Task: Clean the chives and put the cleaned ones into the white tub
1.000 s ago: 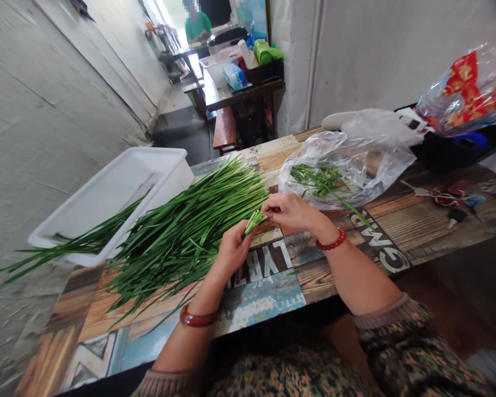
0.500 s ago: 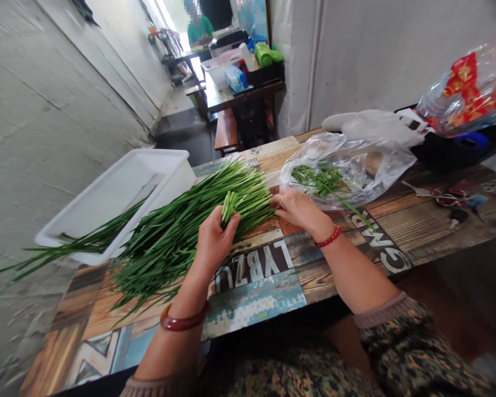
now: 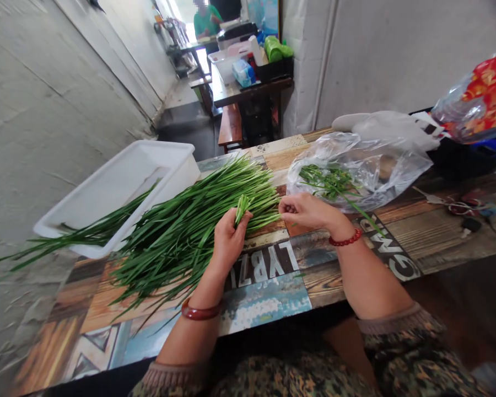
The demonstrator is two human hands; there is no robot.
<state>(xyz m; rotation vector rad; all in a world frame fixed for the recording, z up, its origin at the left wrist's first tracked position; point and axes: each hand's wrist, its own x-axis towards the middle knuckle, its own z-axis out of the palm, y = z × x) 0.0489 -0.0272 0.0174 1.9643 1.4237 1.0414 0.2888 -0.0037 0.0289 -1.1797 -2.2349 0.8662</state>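
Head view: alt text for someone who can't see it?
A left hand grips a small bunch of green stems over a pile of long greens on a patchwork table; the right hand, curled, is at the pile's pale ends. A white tub stands to the left, a clear plastic bag holding leafy scraps to the right.

Single head-worn view, looking forward and down, hands [image 3: 227,240] close in front, table [image 3: 268,302] below

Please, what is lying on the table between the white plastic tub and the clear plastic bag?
In the head view, a big pile of long green stalks lies between the white tub and the clear bag, its paler ends toward the bag.
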